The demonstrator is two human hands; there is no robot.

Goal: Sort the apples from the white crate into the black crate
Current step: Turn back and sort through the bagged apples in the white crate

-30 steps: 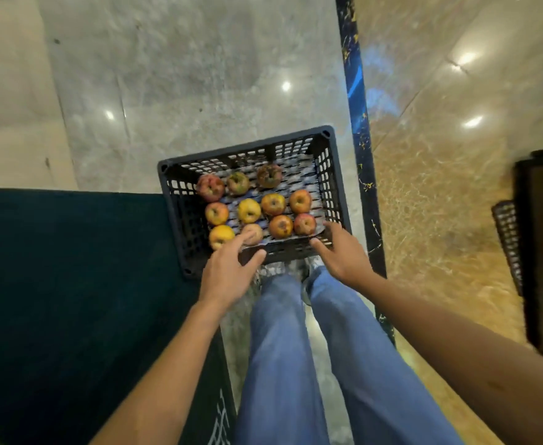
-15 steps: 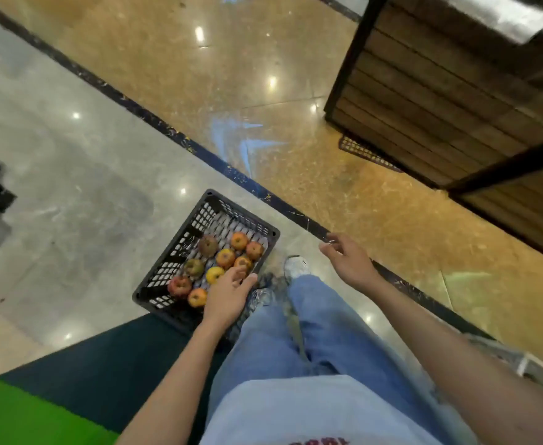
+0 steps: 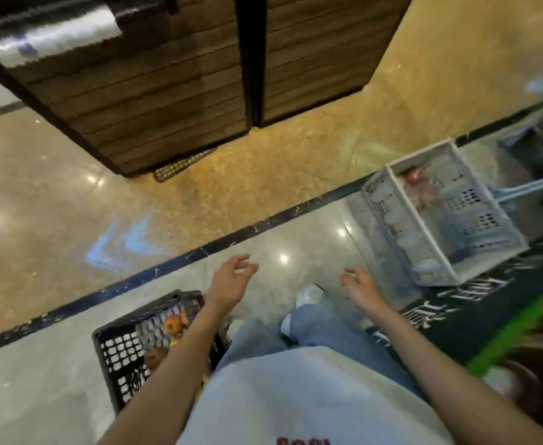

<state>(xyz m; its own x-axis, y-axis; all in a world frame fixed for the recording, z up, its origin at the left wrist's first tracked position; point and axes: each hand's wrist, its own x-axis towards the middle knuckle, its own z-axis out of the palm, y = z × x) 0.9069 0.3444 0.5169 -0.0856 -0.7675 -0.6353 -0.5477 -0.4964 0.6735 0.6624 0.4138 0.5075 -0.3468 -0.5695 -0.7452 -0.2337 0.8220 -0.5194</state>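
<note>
The black crate (image 3: 120, 351) sits on the floor at the lower left, with several apples (image 3: 172, 323) visible inside; my left forearm covers part of it. The white crate (image 3: 422, 234) stands on the floor at the right, with a red apple (image 3: 412, 178) showing blurred inside. My left hand (image 3: 230, 281) hovers above the floor to the right of the black crate, fingers loosely spread and holding nothing. My right hand (image 3: 361, 285) is stretched toward the white crate, fingers relaxed and empty, a short way from its near corner.
A dark wooden slatted counter (image 3: 167, 75) stands ahead across the brown floor. A dark stripe (image 3: 231, 239) runs diagonally over the floor. My legs in jeans (image 3: 315, 329) stand between the crates. A dark green mat with lettering (image 3: 475, 303) lies at the right.
The view has swung to the right, bringing the white crate into sight. My left hand has lifted off the black crate's apples, and both hands have moved toward the right.
</note>
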